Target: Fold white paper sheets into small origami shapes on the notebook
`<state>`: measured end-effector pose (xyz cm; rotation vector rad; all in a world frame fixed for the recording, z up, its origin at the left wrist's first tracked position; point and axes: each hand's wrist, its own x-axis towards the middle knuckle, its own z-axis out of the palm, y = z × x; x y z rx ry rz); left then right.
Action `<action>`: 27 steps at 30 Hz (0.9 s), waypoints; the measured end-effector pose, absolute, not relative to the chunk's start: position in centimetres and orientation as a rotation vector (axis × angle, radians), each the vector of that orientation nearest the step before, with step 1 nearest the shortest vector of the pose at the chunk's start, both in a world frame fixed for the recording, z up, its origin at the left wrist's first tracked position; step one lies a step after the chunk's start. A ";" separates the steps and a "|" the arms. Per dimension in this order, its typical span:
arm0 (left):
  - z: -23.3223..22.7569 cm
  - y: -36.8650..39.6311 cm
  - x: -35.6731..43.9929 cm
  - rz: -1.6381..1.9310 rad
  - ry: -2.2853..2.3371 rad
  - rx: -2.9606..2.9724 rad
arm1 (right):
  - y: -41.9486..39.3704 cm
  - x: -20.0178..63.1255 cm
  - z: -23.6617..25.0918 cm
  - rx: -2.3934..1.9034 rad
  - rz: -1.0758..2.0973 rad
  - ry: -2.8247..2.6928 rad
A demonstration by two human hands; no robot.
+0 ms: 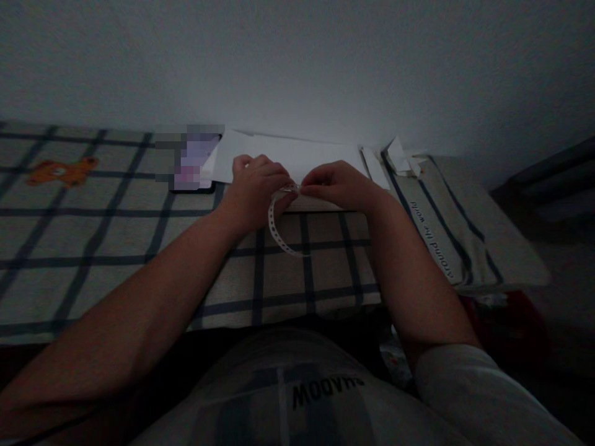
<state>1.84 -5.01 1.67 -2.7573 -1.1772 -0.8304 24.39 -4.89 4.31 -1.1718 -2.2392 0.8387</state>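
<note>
A narrow white paper strip (275, 231) with a row of dark dots or holes hangs in a curve from my fingers over the table's front part. My left hand (259, 189) pinches it between thumb and fingers. On the other side, the thumb and index finger of my right hand (338, 184) are closed on the strip's upper end, tips almost touching the left ones. The exact shape of the strip between the fingertips is too small and dark to make out. White paper sheets (302, 152) lie flat behind and beneath both hands.
A checked cloth (116, 241) covers the table, which stands against a pale wall (297, 62). Left of the paper lies a phone (195, 164), partly blurred. An orange bear-shaped piece (62, 171) rests far left. Crumpled paper (400, 158) sits at the right, beside a loose white strip (374, 167).
</note>
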 end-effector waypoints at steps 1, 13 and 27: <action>1.7 -5.0 1.8 -0.817 -1.169 -2.767 | -4.9 24.3 4.4 -1.167 0.846 -2.242; 2.0 -5.1 1.8 -0.712 -1.226 -2.870 | -5.5 24.1 4.9 -1.268 0.970 -2.207; 2.4 -5.1 1.8 -0.640 -1.213 -2.919 | -5.4 23.7 4.4 -1.202 0.974 -2.229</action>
